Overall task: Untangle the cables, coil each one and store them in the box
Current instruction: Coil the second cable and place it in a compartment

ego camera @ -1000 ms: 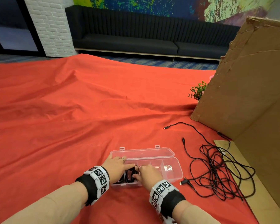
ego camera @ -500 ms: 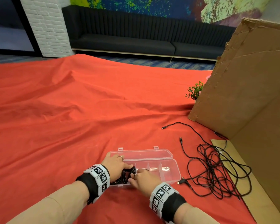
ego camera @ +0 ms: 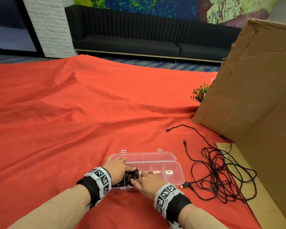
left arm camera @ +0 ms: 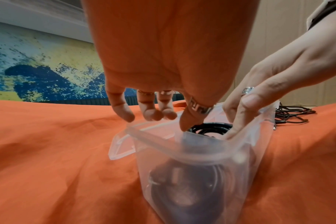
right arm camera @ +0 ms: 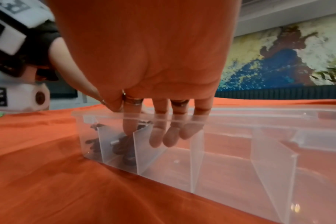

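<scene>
Cables are in two lots. One coiled black cable [ego camera: 130,178] lies in the leftmost compartment of the clear plastic box [ego camera: 172,164], which rests on the red cloth [ego camera: 73,129] with its lid [ego camera: 144,156] folded flat behind it. The other cables form a loose black tangle [ego camera: 221,176] on the cloth to the right of the box, partly over a flat sheet of cardboard [ego camera: 271,204]; two free ends run out from the tangle toward the far side, and a plug [ego camera: 184,185] lies just beside the box's right end.

Both hands are at the left end of the box. The left hand [ego camera: 116,169] is over the box's left edge, its fingers relaxed and slightly spread; in the left wrist view one ringed finger [left arm camera: 190,118] points down onto the coil while the others hang just outside the rim. It presses rather than pinches. The right hand [ego camera: 145,182] reaches in from the near side: in the right wrist view its fingers [right arm camera: 163,136] are straight and close together, dipped below the rim, the index tip resting on the coil and the rest over the next compartment. The remaining compartments to the right of the coil hold no cable.

A tall cardboard panel [ego camera: 246,88] stands to the right of the box and well apart from it, with a small green plant [ego camera: 199,93] at its far edge.
</scene>
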A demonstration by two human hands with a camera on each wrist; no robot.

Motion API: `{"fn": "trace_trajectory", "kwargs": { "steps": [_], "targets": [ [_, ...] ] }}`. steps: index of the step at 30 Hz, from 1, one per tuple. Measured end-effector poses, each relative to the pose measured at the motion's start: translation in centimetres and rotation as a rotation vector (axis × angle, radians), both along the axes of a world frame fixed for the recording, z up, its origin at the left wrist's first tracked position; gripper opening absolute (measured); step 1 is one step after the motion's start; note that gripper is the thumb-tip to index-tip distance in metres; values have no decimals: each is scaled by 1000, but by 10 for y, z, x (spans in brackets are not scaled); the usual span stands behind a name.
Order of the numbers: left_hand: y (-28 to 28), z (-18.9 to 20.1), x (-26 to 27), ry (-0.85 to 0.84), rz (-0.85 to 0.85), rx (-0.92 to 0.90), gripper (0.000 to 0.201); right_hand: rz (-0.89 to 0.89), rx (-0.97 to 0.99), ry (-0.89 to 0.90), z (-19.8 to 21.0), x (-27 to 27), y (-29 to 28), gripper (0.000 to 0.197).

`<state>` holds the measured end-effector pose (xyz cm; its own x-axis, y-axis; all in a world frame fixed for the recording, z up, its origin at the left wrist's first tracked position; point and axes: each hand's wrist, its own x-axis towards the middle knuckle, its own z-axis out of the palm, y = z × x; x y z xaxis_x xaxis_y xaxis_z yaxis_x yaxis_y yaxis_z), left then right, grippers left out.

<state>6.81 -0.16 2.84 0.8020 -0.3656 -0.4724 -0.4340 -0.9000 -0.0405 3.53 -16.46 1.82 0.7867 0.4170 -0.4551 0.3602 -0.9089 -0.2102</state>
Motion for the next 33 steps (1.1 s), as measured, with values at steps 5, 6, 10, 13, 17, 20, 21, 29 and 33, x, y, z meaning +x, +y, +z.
{"fn": "trace_trajectory", "kwargs": {
  "steps": [5,6,10,13,17,20,21,29,33],
  "targets": [
    [0,1,-2,36,29,-35,69,-59,133,-37,-1,-1,-6,45],
    [0,1,-2,45,36,-46,70,-74,151,-44,-1,-1,-8,43],
    [2,-1,-3,37,55,-75,68,-103,174,-64,0,-1,-13,40],
    [4,-3,-3,13,85,-119,62,-90,160,-84,3,-4,-13,40],
    [5,-6,-4,-39,93,-198,60,-61,94,-100,7,-6,-10,41],
    [6,-9,-4,-57,85,-199,59,-37,51,-122,8,-8,-9,42],
    [6,-10,-4,-57,86,-191,59,-37,40,-132,8,-8,-8,42],
    [-4,-9,0,-50,9,-80,40,-185,16,-152,-6,2,7,43],
    [-7,-4,10,106,8,-67,47,-220,22,-170,-9,7,11,40]
  ]
}}
